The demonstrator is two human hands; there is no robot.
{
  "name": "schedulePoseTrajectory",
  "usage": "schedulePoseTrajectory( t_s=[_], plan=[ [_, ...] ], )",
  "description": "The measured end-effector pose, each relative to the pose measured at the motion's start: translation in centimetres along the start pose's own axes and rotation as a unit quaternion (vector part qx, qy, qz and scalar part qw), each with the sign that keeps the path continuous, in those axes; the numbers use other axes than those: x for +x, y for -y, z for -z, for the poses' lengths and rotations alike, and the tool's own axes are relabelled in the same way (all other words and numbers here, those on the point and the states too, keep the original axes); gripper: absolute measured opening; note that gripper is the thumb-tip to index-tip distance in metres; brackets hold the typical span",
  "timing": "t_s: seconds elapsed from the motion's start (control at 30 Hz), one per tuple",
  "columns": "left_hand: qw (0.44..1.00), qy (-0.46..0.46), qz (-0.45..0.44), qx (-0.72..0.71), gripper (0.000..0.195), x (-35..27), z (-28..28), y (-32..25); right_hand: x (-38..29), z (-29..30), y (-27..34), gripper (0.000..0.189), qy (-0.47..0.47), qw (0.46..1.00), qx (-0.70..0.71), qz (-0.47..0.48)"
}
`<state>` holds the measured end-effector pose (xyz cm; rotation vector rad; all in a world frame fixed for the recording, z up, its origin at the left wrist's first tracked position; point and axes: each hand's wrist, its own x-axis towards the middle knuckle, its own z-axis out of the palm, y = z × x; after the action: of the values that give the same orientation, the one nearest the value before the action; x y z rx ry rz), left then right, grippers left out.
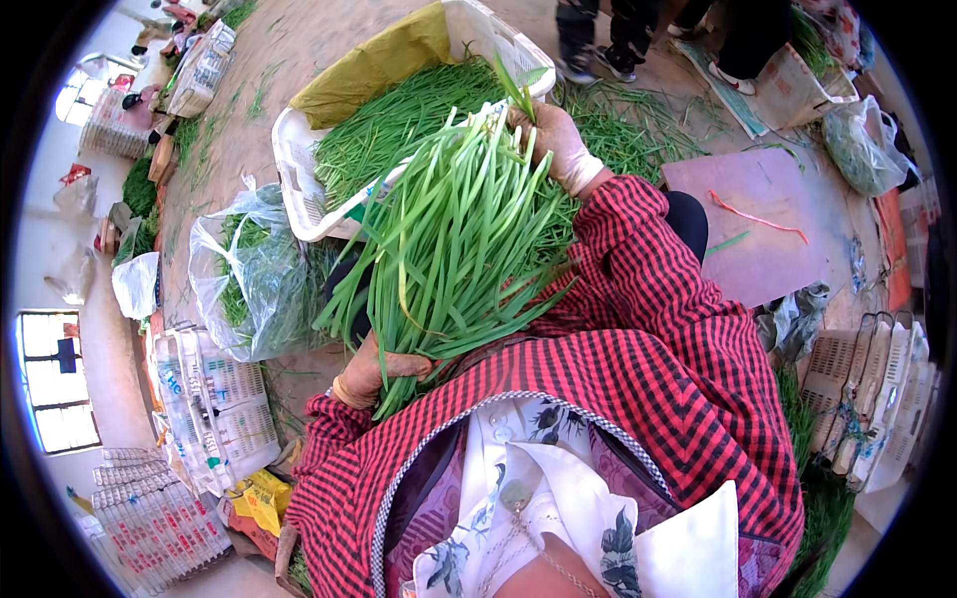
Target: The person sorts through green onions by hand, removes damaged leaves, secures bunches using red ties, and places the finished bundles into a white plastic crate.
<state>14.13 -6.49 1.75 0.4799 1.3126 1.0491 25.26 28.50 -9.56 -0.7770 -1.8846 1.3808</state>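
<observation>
A large bunch of long flat green leaves with pale stem ends, like garlic chives, lies across my lap. Gloved, my right hand grips the pale ends at the far side, and a few broad leaf blades stick up from it. My left hand, also gloved, holds the leaf tips near my left knee, its thumb lying over them. Beyond the bunch stands a white plastic crate with a yellow-brown sheet at its far side. More cut greens fill it.
Left of me sits a clear plastic bag of greens, near stacked white crates. On the right lie a pinkish board with a red strip and more crates. Loose greens cover the floor near a standing person's legs.
</observation>
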Motion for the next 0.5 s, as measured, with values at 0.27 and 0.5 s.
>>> schedulePoseTrajectory(
  t_s=[0.27,0.5],
  plan=[
    [0.999,-0.027,0.027,0.011,0.044,0.0,0.5,-0.5,0.5,1.3,1.0,0.038,-0.044,0.998,0.032,0.015],
    [0.998,-0.013,0.061,0.003,0.041,-2.6,4.1,1.3,1.9,8.5,0.4,0.025,-0.194,0.966,0.151,-0.081]
  ],
)
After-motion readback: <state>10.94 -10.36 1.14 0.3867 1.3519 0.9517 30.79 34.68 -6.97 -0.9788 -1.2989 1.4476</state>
